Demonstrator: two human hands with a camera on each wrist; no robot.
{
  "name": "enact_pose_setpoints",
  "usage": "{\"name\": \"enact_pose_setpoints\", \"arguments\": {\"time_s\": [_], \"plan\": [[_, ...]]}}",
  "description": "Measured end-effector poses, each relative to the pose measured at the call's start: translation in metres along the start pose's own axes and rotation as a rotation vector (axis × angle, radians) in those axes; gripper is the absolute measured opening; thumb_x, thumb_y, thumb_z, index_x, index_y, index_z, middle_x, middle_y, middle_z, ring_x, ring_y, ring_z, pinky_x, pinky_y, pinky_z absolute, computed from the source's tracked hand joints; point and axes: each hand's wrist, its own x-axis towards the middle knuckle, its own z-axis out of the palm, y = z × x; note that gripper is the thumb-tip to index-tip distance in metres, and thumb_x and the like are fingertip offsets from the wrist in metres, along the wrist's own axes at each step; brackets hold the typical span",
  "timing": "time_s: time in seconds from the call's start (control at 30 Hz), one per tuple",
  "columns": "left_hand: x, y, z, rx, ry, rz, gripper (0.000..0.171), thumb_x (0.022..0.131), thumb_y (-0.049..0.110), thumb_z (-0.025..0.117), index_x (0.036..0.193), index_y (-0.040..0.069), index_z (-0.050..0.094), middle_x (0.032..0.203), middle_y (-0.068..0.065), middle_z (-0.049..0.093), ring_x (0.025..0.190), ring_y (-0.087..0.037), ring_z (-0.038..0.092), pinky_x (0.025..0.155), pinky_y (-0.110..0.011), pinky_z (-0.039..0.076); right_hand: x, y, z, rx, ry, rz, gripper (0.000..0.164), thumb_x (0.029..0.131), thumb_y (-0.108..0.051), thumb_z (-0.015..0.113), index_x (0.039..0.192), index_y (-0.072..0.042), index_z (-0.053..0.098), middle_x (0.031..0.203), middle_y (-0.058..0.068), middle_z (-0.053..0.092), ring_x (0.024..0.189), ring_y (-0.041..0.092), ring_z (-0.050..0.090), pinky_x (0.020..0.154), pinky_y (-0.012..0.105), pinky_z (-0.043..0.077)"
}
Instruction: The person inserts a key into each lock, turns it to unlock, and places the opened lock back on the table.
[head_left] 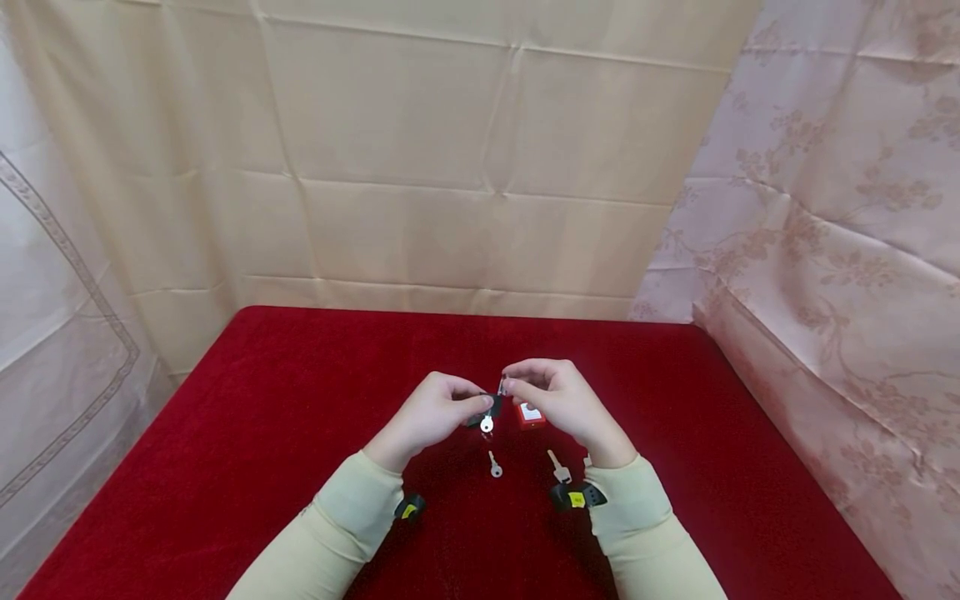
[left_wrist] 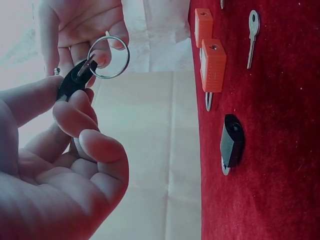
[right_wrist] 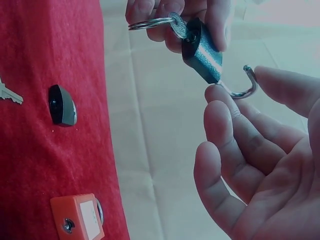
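My left hand (head_left: pixel 431 410) pinches the body of a dark padlock (right_wrist: pixel 206 56) between thumb and fingers. A silver key (right_wrist: pixel 178 25) sits in its keyhole, with a metal key ring (left_wrist: pixel 128 59) hanging from it. The padlock's shackle (right_wrist: pixel 244 95) is swung out, one end free of the body. My right hand (head_left: pixel 564 400) pinches this shackle between thumb and index finger, its other fingers loosely bent. On the table beneath, in the left wrist view, lies a second dark padlock (left_wrist: pixel 230 142).
Two orange-red padlocks (left_wrist: pixel 214 67) (left_wrist: pixel 203 26) stand on the red cloth-covered table (head_left: pixel 337 358). Loose keys (head_left: pixel 495 467) (head_left: pixel 559 471) lie nearer the body, one partly hidden by the right wrist. Curtains (head_left: pixel 450 167) hang behind and at both sides.
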Motion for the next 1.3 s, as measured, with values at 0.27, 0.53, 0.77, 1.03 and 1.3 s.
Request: {"name": "enact_pose_setpoints", "arguments": {"time_s": [0.27, 0.53, 0.77, 1.03, 1.3], "plan": [[-0.001, 0.001, -0.001, -0.030, -0.020, 0.006, 0.014, 0.096, 0.015, 0.070, 0.099, 0.006, 0.080, 0.083, -0.004, 0.074, 0.074, -0.023, 0.062, 0.065, -0.030, 0.050, 0.000, 0.000, -0.001, 0.073, -0.022, -0.022, 0.026, 0.098, -0.007, 0.065, 0.121, 0.006, 0.068, 0.103, 0.014, 0.073, 0.095, 0.049, 0.068, 0.080, 0.033, 0.059], [0.000, 0.003, -0.006, -0.141, -0.053, -0.013, 0.017, 0.096, 0.016, 0.070, 0.104, 0.003, 0.079, 0.074, -0.006, 0.067, 0.069, -0.027, 0.060, 0.067, -0.038, 0.051, -0.002, 0.001, -0.007, 0.176, -0.035, -0.045, 0.027, 0.100, -0.006, 0.062, 0.124, 0.007, 0.066, 0.102, 0.017, 0.073, 0.087, 0.027, 0.071, 0.080, 0.042, 0.059], [-0.002, 0.007, -0.010, -0.236, -0.105, -0.013, 0.021, 0.097, 0.015, 0.069, 0.108, 0.000, 0.077, 0.073, -0.005, 0.066, 0.065, -0.016, 0.055, 0.067, -0.030, 0.049, -0.003, 0.003, -0.010, 0.295, -0.074, -0.063, 0.027, 0.101, -0.005, 0.060, 0.125, 0.006, 0.066, 0.102, 0.017, 0.072, 0.086, 0.028, 0.069, 0.079, 0.037, 0.059], [-0.002, 0.007, -0.012, -0.266, -0.131, -0.009, 0.022, 0.098, 0.015, 0.069, 0.109, -0.001, 0.077, 0.071, -0.008, 0.064, 0.065, -0.018, 0.054, 0.069, -0.031, 0.050, -0.003, 0.004, -0.010, 0.393, -0.107, -0.092, 0.029, 0.102, -0.002, 0.057, 0.126, 0.014, 0.061, 0.100, 0.013, 0.072, 0.083, 0.023, 0.067, 0.079, 0.034, 0.058], [-0.002, 0.007, -0.013, -0.247, -0.100, 0.007, 0.020, 0.097, 0.014, 0.069, 0.108, -0.001, 0.077, 0.069, -0.006, 0.062, 0.065, -0.017, 0.054, 0.067, -0.030, 0.049, -0.004, 0.002, -0.010, 0.364, -0.093, -0.062, 0.034, 0.103, -0.008, 0.058, 0.133, 0.008, 0.060, 0.105, 0.015, 0.072, 0.087, 0.028, 0.068, 0.080, 0.036, 0.058]]}}
